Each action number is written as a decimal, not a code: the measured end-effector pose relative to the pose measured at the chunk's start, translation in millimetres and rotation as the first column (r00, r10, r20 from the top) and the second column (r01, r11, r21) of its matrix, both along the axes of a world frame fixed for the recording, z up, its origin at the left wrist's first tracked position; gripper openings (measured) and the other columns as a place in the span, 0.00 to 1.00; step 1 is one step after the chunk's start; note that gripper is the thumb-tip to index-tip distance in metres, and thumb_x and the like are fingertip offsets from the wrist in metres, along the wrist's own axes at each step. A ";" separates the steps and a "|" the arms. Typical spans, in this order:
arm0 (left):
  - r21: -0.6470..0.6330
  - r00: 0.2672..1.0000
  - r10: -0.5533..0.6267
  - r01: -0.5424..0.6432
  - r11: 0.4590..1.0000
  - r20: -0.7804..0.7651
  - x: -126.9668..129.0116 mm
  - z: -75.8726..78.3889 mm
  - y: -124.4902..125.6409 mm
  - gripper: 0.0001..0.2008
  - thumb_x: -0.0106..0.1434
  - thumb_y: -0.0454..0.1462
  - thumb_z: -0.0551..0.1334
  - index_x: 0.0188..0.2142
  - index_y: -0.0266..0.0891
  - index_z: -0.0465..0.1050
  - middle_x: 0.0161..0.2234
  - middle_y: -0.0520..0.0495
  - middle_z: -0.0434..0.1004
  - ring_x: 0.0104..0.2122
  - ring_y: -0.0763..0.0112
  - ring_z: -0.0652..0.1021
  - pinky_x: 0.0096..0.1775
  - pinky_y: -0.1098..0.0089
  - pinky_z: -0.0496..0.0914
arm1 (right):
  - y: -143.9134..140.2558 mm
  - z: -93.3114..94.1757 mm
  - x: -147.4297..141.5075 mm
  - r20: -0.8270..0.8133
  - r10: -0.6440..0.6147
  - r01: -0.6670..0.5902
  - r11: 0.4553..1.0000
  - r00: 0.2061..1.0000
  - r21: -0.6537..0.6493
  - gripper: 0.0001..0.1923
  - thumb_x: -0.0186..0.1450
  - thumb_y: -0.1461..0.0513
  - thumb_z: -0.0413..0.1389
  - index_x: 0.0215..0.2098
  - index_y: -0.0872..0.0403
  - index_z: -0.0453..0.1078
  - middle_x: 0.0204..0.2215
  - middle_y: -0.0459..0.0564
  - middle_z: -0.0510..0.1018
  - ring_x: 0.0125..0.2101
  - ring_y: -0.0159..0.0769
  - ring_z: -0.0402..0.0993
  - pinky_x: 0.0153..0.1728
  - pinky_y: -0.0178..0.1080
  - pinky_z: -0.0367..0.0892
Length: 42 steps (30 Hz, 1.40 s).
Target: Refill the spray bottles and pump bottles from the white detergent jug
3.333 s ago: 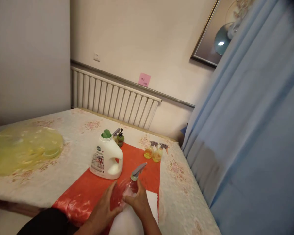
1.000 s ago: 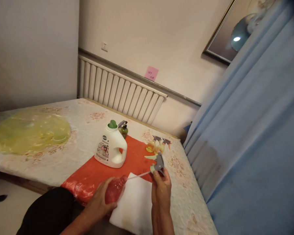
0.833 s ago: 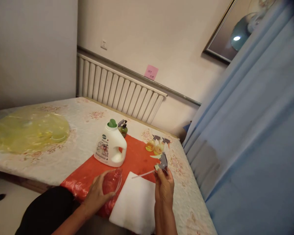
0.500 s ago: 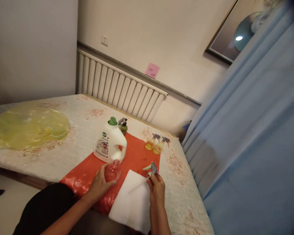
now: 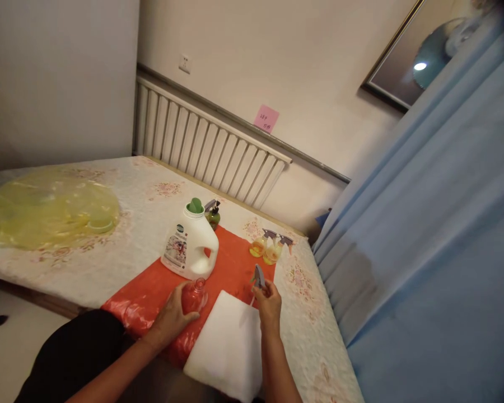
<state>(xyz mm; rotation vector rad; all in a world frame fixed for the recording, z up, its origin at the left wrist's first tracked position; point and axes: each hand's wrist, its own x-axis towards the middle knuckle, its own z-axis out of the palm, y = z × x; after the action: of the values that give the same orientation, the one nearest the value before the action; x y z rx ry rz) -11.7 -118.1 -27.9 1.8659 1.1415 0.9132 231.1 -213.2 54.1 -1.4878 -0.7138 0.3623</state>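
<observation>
The left hand (image 5: pixel 172 317) curls partway around the uncapped clear bottle (image 5: pixel 193 296), apparently keeping its mouth upward, over the red sheet (image 5: pixel 235 257) near the white jug (image 5: pixel 193 249). The right hand (image 5: pixel 270 307) pinches the trigger sprayer (image 5: pixel 259 275), likely so its tube (image 5: pixel 252 300) hangs free. Floral cloth (image 5: pixel 306 291) covers the surface; a radiator (image 5: pixel 210 140) lines the wall (image 5: pixel 243 56).
</observation>
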 end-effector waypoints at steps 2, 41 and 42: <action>0.015 1.000 0.016 -0.016 1.000 0.005 0.0 -1.3 -0.4 0.37 0.51 0.39 0.63 0.59 0.40 0.53 0.60 0.37 0.65 0.62 0.51 0.66 0.61 0.51 0.60 | 9.8 2.0 4.1 0.121 0.018 -0.015 1.000 0.992 -0.026 0.16 0.49 0.62 0.63 0.37 0.54 0.76 0.32 0.47 0.82 0.34 0.39 0.75 0.38 0.38 0.67; -0.047 0.996 -0.034 0.039 0.998 0.084 -11.6 -25.7 0.4 0.42 0.47 0.35 0.64 0.64 0.46 0.58 0.63 0.42 0.65 0.63 0.48 0.64 0.64 0.55 0.59 | 197.0 24.6 -96.0 0.013 0.525 -0.523 0.850 0.851 -0.061 0.09 0.46 0.60 0.62 0.24 0.57 0.72 0.14 0.39 0.70 0.16 0.28 0.61 0.19 0.31 0.57; -0.044 0.996 -0.033 0.037 0.998 0.085 -11.7 -25.7 0.5 0.42 0.47 0.36 0.65 0.64 0.45 0.58 0.63 0.41 0.65 0.63 0.47 0.64 0.64 0.55 0.60 | 196.5 30.8 -97.7 0.014 0.519 -0.518 0.854 0.855 -0.048 0.09 0.46 0.60 0.62 0.24 0.56 0.72 0.15 0.39 0.70 0.17 0.28 0.61 0.19 0.31 0.57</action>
<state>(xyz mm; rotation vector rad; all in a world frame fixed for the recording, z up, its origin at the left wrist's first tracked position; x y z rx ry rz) -23.4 -117.7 -53.6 1.7882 1.0663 0.9300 133.3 -16.7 84.9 -1.3222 -1.1393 0.7747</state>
